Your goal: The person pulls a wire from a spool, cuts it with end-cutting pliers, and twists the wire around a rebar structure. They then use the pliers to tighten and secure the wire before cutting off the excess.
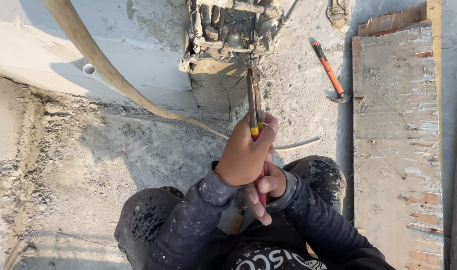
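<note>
- Left hand [246,155] wraps tight round the upper grip of the cutters [254,107], by the yellow band.
- Right hand [265,192] closes on the lower red handle, just under the left; fingers curl round it.
- Cutters: long, thin steel arms, rusty and cement-crusted, red handles. They stand near upright in view; the jaws sit at the base of the rebar [233,25].
- Rebar: bundle of bars caked in grey mortar, set in a broken gap in the block wall [138,55].
- Wall: pale, smooth, one round hole in it. Floor [88,165]: rough concrete, grit and rubble along the wall foot.
- Hose [98,60]: tan, curves diagonally across wall to floor, just left of the cutters.
- Hammer [328,70]: orange handle, lies on the floor well right of the cutters.
- Board [396,140]: flat, mortar-smeared, chipped edges, bounds the right side.
- Open floor lies left of the knees.
</note>
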